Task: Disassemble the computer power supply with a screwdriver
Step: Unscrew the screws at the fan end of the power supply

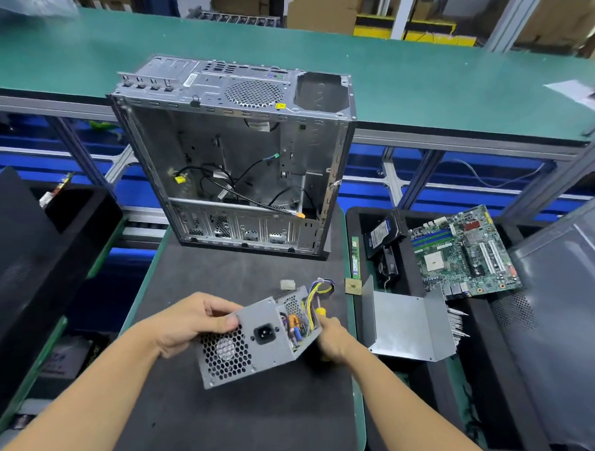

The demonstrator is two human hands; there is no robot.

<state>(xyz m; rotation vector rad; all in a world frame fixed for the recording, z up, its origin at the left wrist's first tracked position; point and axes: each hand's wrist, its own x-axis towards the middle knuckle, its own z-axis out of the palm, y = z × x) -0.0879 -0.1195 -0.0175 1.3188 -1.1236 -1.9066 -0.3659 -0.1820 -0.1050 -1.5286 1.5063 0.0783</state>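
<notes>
PSU (pixel 256 339) tilted over mat (pixel 230 426), insides exposed. We clamp left hand (pixel 191 322) on its top edge; right hand (pixel 333 339) wraps screwdriver (pixel 320 311) behind it. Risk: one-handed hold slips under our push, tip gouges wires (pixel 321 287).

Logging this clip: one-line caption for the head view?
Left hand holds the opened power supply; right hand grips a screwdriver beside it.

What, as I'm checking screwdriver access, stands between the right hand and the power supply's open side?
Nothing visible. The right hand grips the screwdriver beside the open side of the power supply; the left hand holds its top, and the metal cover lies apart, rightward.
</notes>
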